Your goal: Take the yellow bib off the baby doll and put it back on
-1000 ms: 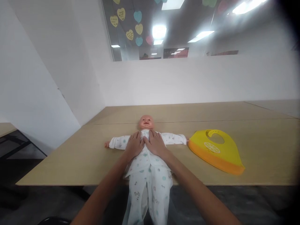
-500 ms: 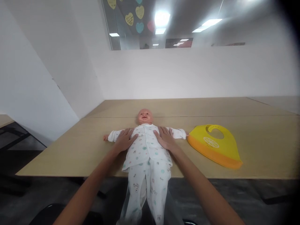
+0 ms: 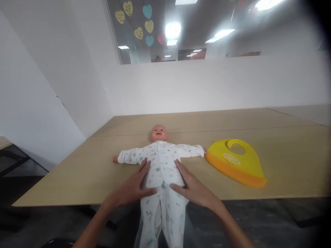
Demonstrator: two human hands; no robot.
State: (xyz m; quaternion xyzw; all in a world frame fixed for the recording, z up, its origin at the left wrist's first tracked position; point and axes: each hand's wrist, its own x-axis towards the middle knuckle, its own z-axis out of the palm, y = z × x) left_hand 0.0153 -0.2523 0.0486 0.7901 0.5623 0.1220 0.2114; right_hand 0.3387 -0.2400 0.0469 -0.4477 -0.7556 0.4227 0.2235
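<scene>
A baby doll (image 3: pixel 159 133) lies face up on the table, arms spread wide, its legs hanging over the front edge. It wears a white printed jacket (image 3: pixel 158 162) and matching trousers (image 3: pixel 169 217). My left hand (image 3: pixel 136 182) rests along one side of the doll's waist, thumb and fingers apart. On the opposite side, my right hand (image 3: pixel 190 182) lies against the jacket, its thumb spread over the top of the trousers. Neither hand is closed on anything. Beside the doll's arm on the right is a yellow and orange bib (image 3: pixel 235 162), near its hand.
The wooden table (image 3: pixel 85 165) reaches back to a white wall (image 3: pixel 196 86) with a window (image 3: pixel 144 51) above it, bearing heart-shaped notes. Part of another table (image 3: pixel 5 142) stands at far left. A dark chair (image 3: pixel 58 243) is at the lower left.
Both my hands have slid down from the doll's chest and upper arms to its waist. The jacket looks smoother and its sleeves are uncovered. The camera view has shifted slightly.
</scene>
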